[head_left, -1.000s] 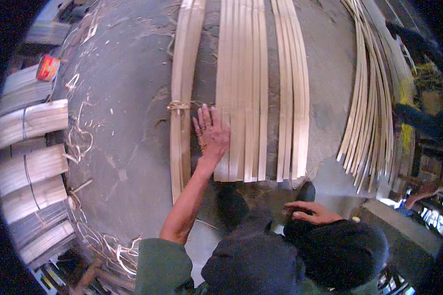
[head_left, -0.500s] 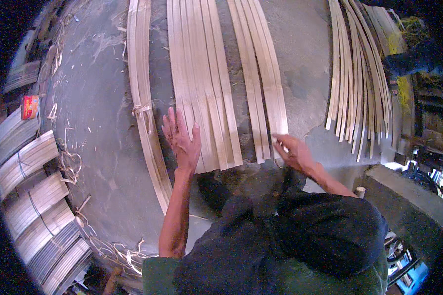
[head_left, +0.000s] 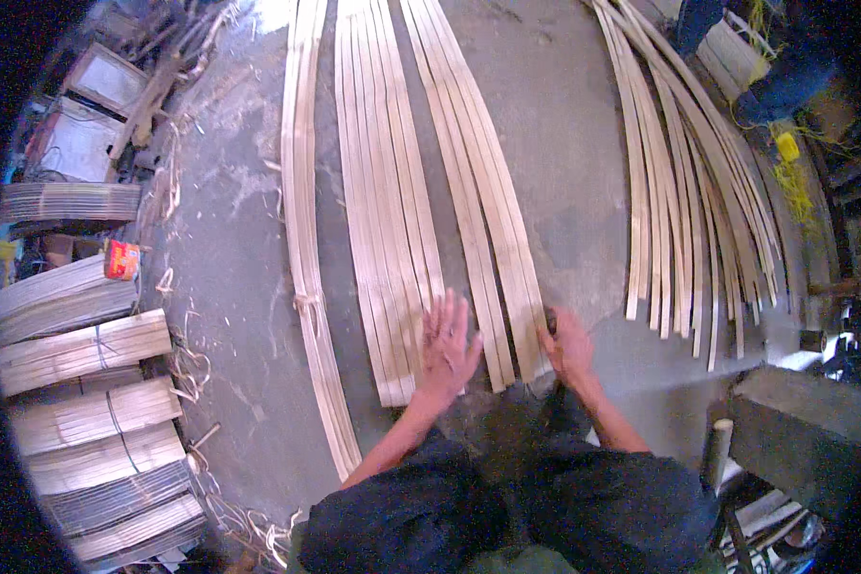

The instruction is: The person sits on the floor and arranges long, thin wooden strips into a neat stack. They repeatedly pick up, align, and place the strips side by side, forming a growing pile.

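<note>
Left grip (head_left: 450, 346) spread flat, hiding the right edge of the middle strips (head_left: 378, 191), centre frame; right grip (head_left: 568, 346) curled by the right-hand strips (head_left: 518, 297), whether holding anything I cannot tell. Loose strips (head_left: 684, 182) fan upper right; tied bundles (head_left: 77, 421) lie lower left, red packet (head_left: 121, 260) above. Earlier, the left grip was at the middle strips' left edge.

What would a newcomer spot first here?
Pale strips lying lengthwise at centre, the left hand and right hand by their near ends. Then the loose fan of strips at right, and the red container among the stacked bundles at left.
</note>
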Tool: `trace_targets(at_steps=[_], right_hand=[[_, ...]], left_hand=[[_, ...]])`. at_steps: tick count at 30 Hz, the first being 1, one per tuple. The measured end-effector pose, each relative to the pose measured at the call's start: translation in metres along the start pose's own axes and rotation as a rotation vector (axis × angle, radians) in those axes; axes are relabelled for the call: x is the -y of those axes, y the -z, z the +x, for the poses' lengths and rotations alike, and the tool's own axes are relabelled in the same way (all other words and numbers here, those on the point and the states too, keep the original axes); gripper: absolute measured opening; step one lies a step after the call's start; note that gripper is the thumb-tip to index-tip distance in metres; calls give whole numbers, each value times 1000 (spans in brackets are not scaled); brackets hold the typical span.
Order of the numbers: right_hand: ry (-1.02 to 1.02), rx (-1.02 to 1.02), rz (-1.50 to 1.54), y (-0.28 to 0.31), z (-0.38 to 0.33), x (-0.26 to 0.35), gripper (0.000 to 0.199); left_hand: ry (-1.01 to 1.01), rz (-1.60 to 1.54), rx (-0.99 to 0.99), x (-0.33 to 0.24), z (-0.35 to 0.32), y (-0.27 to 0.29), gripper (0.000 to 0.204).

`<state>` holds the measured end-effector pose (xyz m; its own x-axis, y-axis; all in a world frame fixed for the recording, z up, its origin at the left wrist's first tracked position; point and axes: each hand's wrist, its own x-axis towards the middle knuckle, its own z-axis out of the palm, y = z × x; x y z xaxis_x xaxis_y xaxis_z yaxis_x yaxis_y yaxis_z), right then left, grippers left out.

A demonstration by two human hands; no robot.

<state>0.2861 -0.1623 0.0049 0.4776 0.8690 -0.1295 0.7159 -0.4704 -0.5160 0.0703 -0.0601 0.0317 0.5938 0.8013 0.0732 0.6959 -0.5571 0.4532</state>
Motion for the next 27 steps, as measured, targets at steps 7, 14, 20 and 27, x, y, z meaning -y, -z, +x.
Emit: trace_targets(at_steps=[7, 14, 20, 27], right_hand=[[103, -44, 41, 0, -8, 4, 43], [395, 137, 97, 0, -24, 51, 47], [451, 145, -61, -21, -33, 55, 53], [442, 177, -61, -25, -33, 62, 55]], left_hand=[[-6, -11, 35, -12, 7, -9, 69], [152, -34, -165, 19, -1, 8, 60], [460, -21, -353, 74, -23, 25, 56], [643, 128, -385, 109, -37, 29, 53]])
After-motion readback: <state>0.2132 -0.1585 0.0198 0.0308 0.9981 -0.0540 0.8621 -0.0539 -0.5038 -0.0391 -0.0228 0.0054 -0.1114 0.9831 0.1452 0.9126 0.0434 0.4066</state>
